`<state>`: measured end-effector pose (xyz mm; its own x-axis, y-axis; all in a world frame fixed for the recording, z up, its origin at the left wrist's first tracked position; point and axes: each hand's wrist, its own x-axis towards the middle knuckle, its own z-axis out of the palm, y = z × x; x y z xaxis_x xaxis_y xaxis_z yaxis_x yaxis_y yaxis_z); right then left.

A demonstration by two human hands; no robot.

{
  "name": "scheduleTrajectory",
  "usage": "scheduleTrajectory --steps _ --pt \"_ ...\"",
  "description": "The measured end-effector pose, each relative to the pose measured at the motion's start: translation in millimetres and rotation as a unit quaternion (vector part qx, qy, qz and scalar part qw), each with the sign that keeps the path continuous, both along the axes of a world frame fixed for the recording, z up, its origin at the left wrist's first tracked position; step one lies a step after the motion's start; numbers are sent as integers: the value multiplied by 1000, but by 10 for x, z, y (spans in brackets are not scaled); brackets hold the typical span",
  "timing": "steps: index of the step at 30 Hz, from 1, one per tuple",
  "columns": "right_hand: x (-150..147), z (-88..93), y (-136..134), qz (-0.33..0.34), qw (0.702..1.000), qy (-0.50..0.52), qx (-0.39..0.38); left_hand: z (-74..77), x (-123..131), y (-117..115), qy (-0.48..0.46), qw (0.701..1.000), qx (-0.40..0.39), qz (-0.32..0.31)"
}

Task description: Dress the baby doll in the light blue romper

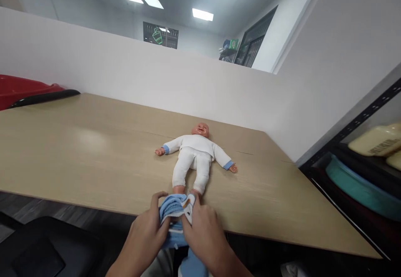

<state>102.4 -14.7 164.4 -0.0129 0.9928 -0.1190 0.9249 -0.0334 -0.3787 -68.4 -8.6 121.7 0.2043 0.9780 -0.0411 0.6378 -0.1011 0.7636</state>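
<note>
A baby doll in a white top and white leggings lies on its back on the wooden table, arms spread, feet toward me. At the doll's feet, by the table's near edge, both hands grip a bunched blue and white garment. My left hand holds its left side with the fingers curled round the fabric. My right hand pinches the right side, next to the doll's right-hand foot. More blue cloth hangs below the hands.
A white partition wall runs along the table's far side. A red and black object sits at the far left. A dark shelf at the right holds a teal container and cream-coloured items. A black chair seat is at lower left.
</note>
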Motion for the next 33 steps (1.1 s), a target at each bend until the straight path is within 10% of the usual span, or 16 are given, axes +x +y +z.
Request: scheduleTrajectory --steps 4,19,33 --pt "-70 -76 70 31 998 -52 -25 -9 41 96 118 993 -31 -1" --pt "221 -248 222 28 966 236 103 -70 21 399 -297 952 -22 -73" --pt "609 -278 642 144 908 369 136 -62 -15 844 -288 947 54 -135"
